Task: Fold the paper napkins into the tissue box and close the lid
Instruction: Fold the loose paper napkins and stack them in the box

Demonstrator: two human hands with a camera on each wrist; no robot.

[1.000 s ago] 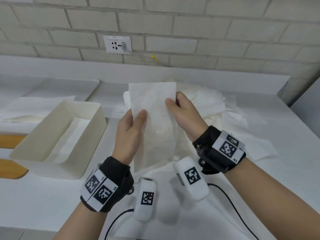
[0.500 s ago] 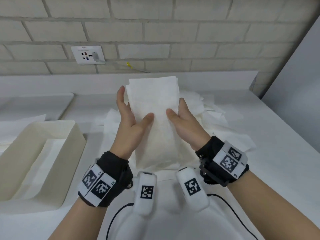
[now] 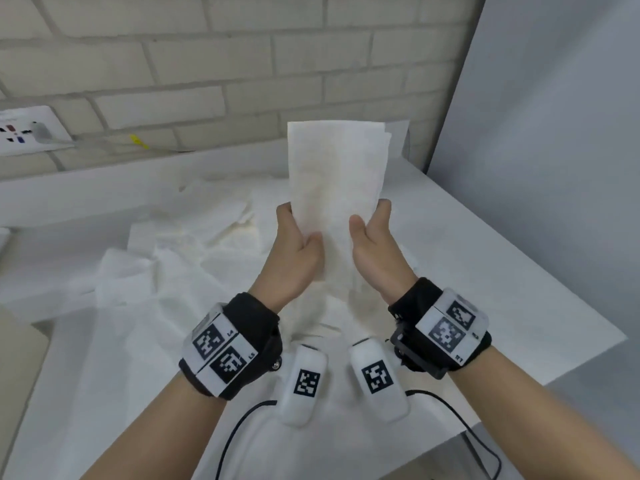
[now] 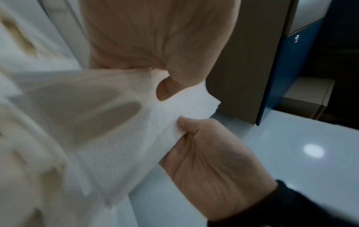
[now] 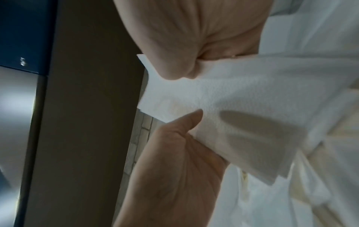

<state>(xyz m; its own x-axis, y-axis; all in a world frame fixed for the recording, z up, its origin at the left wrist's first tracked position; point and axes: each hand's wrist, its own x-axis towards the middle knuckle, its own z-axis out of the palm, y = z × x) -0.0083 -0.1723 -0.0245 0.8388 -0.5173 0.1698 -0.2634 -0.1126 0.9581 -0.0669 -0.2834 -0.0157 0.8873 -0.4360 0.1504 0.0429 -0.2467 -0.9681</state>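
Observation:
A folded white paper napkin [image 3: 337, 174] stands upright above the table, held between both hands. My left hand [image 3: 300, 228] pinches its left edge, thumb in front and fingers behind. My right hand [image 3: 371, 220] pinches the right edge the same way. In the left wrist view my left thumb lies on the napkin [image 4: 151, 122], and the right hand [image 4: 205, 153] grips it from the other side. The right wrist view shows the napkin [image 5: 223, 95] under my right thumb, with the left hand [image 5: 174, 153] opposite. Only a cream corner of the tissue box [image 3: 19, 355] shows, at the left edge.
Several loose unfolded napkins [image 3: 194, 244] lie spread over the white table [image 3: 519, 289] behind and under my hands. A grey panel [image 3: 554, 150] rises on the right, close to the table's edge. A wall socket [image 3: 24, 129] sits on the brick wall at far left.
The head view has swung right, so the tissue box has slid almost out of sight. Both hands have slipped lower on the napkin, which now stands taller above them.

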